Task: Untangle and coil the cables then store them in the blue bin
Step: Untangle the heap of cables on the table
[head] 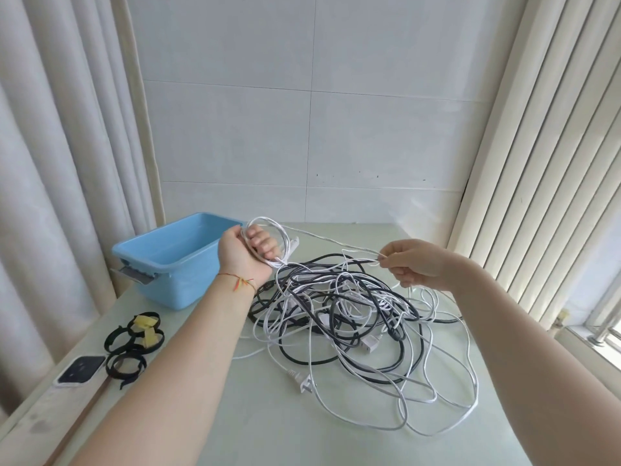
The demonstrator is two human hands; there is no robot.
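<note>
Head view: left hand [247, 250] fingers curl around a round coil of thin white cable [268, 242]; right hand [415, 264] pinches its taut strand. Beside the smooth blue bin [168, 260], black-and-white cables [353, 317] tangle loosely on the pale desk [268, 415].

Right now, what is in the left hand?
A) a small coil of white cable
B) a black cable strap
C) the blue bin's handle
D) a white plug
A: the left hand grips a small coil of white cable, from which a strand runs to the right hand, above the tangled pile.
</note>
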